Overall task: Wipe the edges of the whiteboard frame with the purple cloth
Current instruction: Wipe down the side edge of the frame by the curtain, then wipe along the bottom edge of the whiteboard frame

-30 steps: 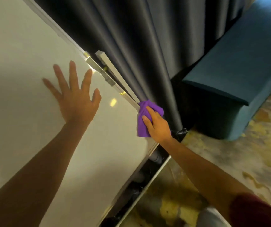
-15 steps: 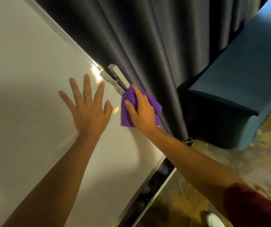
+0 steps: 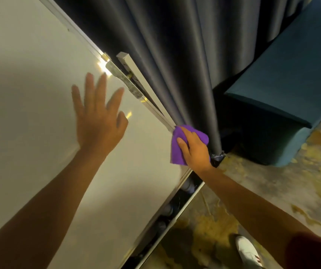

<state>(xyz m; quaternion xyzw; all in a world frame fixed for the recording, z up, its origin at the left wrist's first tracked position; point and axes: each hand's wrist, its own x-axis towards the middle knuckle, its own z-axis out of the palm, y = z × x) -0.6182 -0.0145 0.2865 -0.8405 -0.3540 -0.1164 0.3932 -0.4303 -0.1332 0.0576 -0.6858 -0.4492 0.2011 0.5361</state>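
Purple cloth (image 3: 177,150) pinned on whiteboard frame (image 3: 155,111) by right hand (image 3: 195,150), left hand (image 3: 99,121) flat, fingers spread

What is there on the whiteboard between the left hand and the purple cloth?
In the head view, only bare white board surface lies between the left hand and the purple cloth; a small light reflection sits beside the hand.

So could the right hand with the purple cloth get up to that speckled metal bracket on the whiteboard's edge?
Probably yes. The right hand presses the purple cloth on the same frame edge, and the stretch up to the speckled metal bracket looks bare.
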